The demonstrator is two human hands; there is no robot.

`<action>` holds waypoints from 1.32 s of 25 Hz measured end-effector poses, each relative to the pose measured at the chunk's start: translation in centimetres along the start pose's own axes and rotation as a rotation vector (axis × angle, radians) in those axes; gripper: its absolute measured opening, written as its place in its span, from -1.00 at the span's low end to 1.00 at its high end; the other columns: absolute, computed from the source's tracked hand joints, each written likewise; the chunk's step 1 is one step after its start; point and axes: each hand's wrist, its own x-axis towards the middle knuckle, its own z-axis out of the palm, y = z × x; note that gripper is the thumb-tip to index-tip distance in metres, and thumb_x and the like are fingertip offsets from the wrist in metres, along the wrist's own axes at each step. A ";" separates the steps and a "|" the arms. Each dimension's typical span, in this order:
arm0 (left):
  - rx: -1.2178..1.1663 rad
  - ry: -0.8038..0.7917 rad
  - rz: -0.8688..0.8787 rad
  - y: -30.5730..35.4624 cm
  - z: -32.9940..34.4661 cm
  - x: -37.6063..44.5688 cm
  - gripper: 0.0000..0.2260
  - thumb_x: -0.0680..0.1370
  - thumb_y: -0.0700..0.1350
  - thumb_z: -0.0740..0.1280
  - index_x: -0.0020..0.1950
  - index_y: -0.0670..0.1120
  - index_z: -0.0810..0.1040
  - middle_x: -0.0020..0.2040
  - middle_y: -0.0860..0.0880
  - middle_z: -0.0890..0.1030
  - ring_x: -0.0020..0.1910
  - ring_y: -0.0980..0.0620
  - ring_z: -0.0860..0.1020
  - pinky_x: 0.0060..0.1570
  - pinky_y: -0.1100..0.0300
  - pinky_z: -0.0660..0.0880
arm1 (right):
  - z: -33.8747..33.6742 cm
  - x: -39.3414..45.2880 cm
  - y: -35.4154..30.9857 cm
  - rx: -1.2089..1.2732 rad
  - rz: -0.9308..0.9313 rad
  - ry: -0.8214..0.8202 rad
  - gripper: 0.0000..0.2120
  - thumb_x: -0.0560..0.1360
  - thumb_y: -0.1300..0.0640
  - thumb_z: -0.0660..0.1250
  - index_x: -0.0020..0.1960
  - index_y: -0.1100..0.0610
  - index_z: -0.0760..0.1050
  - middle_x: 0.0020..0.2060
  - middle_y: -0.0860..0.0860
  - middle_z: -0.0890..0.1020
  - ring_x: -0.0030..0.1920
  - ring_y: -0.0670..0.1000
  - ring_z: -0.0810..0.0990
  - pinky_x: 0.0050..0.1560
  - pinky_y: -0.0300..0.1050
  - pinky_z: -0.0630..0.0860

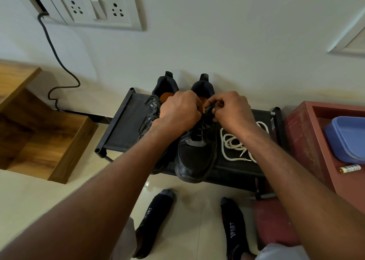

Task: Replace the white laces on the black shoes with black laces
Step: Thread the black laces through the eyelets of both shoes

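Head view: my left hand (178, 111) and right hand (231, 109) meet over right black shoe (195, 153) on shoe rack (126, 121), fingers (214, 111) curled, pinching black lace (208, 111) at top eyelets. Likely tying stage: keep both ends evenly taut, snug knot against tongue. Left black shoe (152, 111) beside, dark-laced. Removed white laces (235, 143) coiled on rack, below right wrist.
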 end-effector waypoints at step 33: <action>0.049 -0.003 0.144 -0.1 -0.6 0.1 -0.77 0.55 -0.18 0.43 0.08 0.14 0.74 -0.11 0.06 0.65 -0.16 -0.04 0.58 -0.33 0.18 0.35 | -0.2 0.0 0.4 0.108 0.057 -0.003 -0.76 0.54 0.31 0.47 -0.01 -0.04 0.72 -0.12 -0.04 0.73 -0.19 -0.05 0.74 0.02 0.03 0.71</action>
